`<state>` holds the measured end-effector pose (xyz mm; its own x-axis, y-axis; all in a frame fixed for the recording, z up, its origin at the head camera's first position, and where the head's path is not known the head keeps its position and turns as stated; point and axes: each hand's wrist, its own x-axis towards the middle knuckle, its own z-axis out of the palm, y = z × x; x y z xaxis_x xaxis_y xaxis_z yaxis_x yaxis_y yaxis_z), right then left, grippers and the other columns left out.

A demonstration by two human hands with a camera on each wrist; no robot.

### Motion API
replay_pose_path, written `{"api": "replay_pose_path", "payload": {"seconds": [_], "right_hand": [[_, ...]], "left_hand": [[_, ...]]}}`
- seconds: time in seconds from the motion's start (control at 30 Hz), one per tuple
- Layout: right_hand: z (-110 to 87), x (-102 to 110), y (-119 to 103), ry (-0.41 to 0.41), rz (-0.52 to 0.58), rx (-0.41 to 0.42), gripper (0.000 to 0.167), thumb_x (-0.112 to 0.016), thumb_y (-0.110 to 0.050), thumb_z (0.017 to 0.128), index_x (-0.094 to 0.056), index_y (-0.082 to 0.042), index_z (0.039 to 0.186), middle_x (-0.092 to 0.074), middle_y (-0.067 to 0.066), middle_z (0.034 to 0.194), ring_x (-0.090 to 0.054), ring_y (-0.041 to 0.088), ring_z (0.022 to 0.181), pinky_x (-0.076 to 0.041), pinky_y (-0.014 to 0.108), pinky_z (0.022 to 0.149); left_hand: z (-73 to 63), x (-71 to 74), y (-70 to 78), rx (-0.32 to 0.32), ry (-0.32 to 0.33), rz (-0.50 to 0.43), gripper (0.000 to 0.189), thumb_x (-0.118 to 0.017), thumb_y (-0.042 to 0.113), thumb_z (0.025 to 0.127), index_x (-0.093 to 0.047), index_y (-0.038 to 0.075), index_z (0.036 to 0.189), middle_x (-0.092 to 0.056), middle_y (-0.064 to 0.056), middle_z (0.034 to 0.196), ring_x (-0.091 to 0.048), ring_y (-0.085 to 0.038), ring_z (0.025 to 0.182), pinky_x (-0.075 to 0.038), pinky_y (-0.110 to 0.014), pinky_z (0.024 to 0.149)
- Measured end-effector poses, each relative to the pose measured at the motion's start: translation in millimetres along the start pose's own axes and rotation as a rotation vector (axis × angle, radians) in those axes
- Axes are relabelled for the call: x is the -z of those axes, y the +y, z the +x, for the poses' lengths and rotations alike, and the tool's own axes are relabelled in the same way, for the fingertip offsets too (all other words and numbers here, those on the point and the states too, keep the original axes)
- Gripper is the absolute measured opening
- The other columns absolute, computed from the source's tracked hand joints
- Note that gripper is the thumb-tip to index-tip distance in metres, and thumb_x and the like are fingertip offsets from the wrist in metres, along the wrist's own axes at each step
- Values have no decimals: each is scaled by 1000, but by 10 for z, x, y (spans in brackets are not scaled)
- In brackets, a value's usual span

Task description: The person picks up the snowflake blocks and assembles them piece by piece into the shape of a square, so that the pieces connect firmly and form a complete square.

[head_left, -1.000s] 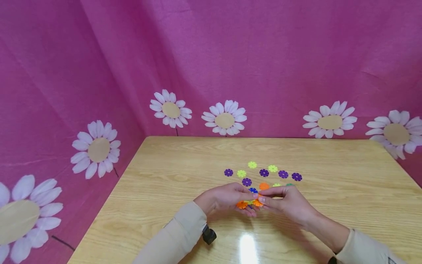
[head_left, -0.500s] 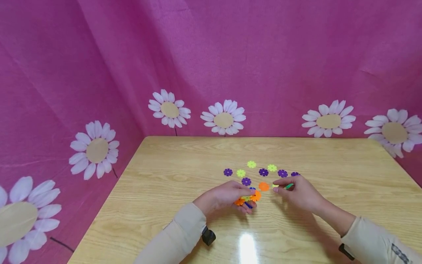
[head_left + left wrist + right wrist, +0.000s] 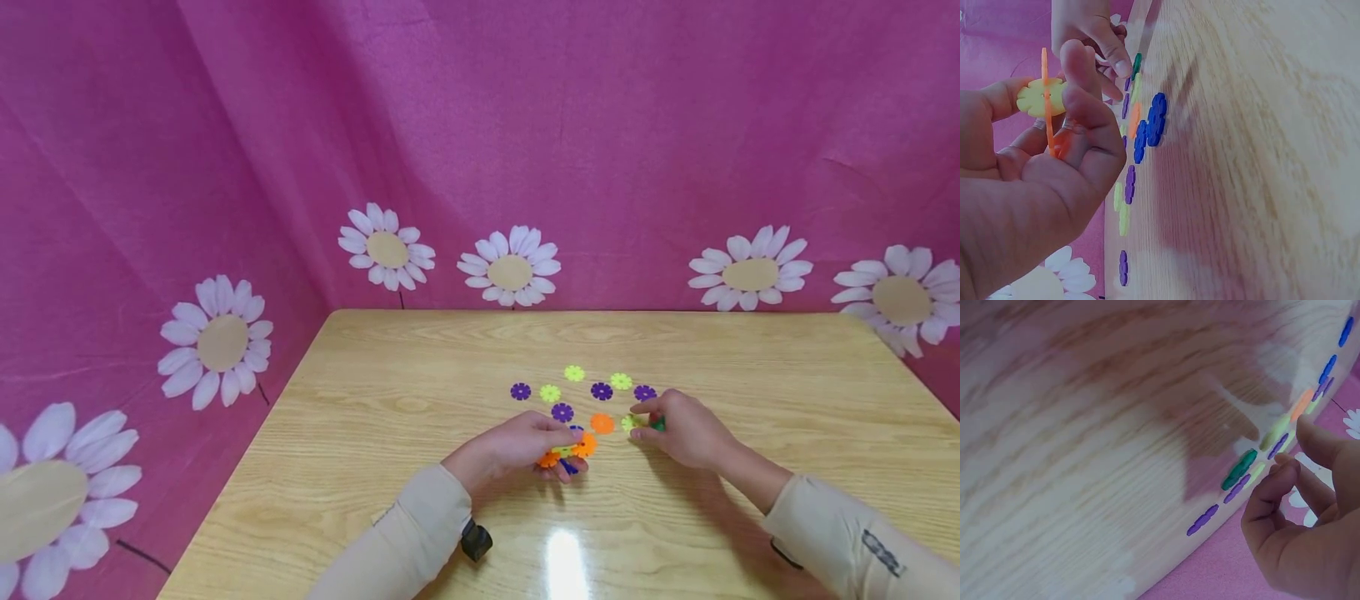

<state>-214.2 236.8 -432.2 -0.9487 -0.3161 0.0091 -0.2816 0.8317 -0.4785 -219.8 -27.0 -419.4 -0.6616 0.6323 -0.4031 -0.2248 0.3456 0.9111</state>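
The left hand (image 3: 513, 442) pinches the joined orange and yellow discs (image 3: 585, 447), its thumb on the upper side, and it holds them above the table (image 3: 360, 392), in the near half and about midway between the left and right edges. The right hand (image 3: 690, 429) has its thumb and forefinger apart, with a gap between them, just beside the lime disc (image 3: 627, 423), which lies on the table; whether a fingertip touches it, I cannot tell. A green disc (image 3: 1239, 470) lies next to this one. Two blue discs (image 3: 1157, 119) lie near the left hand, and a loose orange disc (image 3: 602, 424) lies between the two hands. Toward the far edge are scattered purple discs (image 3: 602, 391) and more yellow-green discs (image 3: 573, 373). On the right sleeve (image 3: 832, 533) there is a dark print, like letters, but it is too blurred to be read. Behind the far edge hangs a pink cloth (image 3: 622, 150) with white daisies. One second ago both hands met at the joined discs; now the right hand is away toward the right edge, and it hides the rightmost purple disc from the head view, while the left hand has stayed almost in its place.
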Motion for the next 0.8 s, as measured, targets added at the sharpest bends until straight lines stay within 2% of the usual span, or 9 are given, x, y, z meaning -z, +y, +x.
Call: {"api": "replay_pose_path", "payload": {"seconds": [0.13, 0.3, 0.5, 0.67, 0.8], "right_hand": [[13, -17, 40, 0, -52, 21, 34, -80, -18, 84, -73, 1, 112, -67, 1, 77, -40, 10, 59, -37, 23, 56], [26, -28, 69, -3, -92, 34, 32, -80, -18, 84, -75, -1, 110, -67, 0, 80, -43, 11, 64, -38, 24, 59], [40, -21, 76, -11, -92, 31, 30, -79, -20, 85, -75, -2, 109, -66, -1, 79, -45, 12, 67, -38, 26, 62], [70, -8, 42, -39, -68, 4, 29, -79, -17, 85, -73, -1, 108, -69, 3, 87, -52, 15, 74, -46, 31, 67], [96, -14, 36, -52, -58, -17, 30, -80, -15, 83, -71, 0, 107, -65, 4, 86, -52, 16, 76, -47, 31, 67]], "left_hand": [[-8, -2, -4, -1, -6, 20, 33, -54, 37, 103, -71, 9, 107, -77, -10, 100, -62, -11, 65, -45, -21, 59], [-11, 9, -6, 3, -14, 32, 33, -54, 38, 103, -71, 11, 108, -77, -9, 101, -63, -12, 65, -45, -21, 60], [-5, 11, 3, 8, -30, 41, 34, -52, 39, 103, -71, 12, 111, -77, -9, 102, -64, -11, 65, -45, -20, 59], [-7, 12, -1, 9, -39, 46, 34, -51, 39, 104, -71, 12, 108, -77, -8, 103, -63, -12, 67, -45, -22, 60], [0, 3, 2, 4, -44, 46, 34, -52, 38, 104, -71, 11, 107, -77, -9, 102, -65, -13, 68, -46, -22, 60]]}}
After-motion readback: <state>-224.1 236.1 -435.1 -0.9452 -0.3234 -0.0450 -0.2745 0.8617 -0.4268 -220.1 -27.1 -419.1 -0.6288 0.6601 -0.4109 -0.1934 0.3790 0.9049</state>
